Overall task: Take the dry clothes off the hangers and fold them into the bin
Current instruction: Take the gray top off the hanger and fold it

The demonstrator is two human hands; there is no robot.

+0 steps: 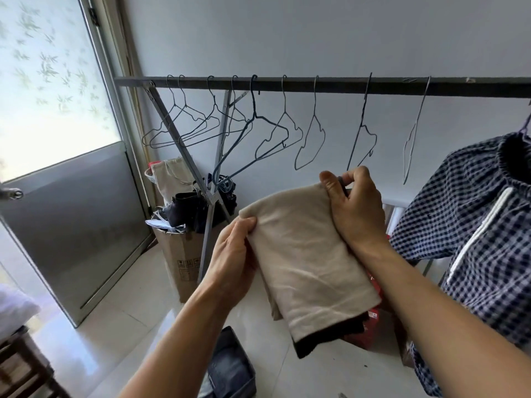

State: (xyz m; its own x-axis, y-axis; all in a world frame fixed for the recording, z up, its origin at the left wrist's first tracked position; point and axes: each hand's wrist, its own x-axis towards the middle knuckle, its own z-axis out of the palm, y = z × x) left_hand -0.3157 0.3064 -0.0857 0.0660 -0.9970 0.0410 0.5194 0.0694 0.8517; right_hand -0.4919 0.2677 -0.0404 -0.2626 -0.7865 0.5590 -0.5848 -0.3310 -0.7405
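Holding a folded beige garment (310, 254) before me: my left hand (230, 254) pinches its left edge, my right hand (356, 208) grips its top corner; the bin (252, 382) lies below.

Below the left hand (232, 254), bin (242, 351) cut by the bottom edge, near end out of sight. Left fingers tucked behind the beige cloth (304, 259), unseen. Under that cloth, only a dark strip (330, 337) showing, kind of garment unclear. Right of the right hand (356, 208), checked garment (474, 225) sliced by the frame edge. Below that hand, red items (373, 317) largely hidden behind the cloth. Left of the left hand, print on the cardboard box (178, 262) too small to read.
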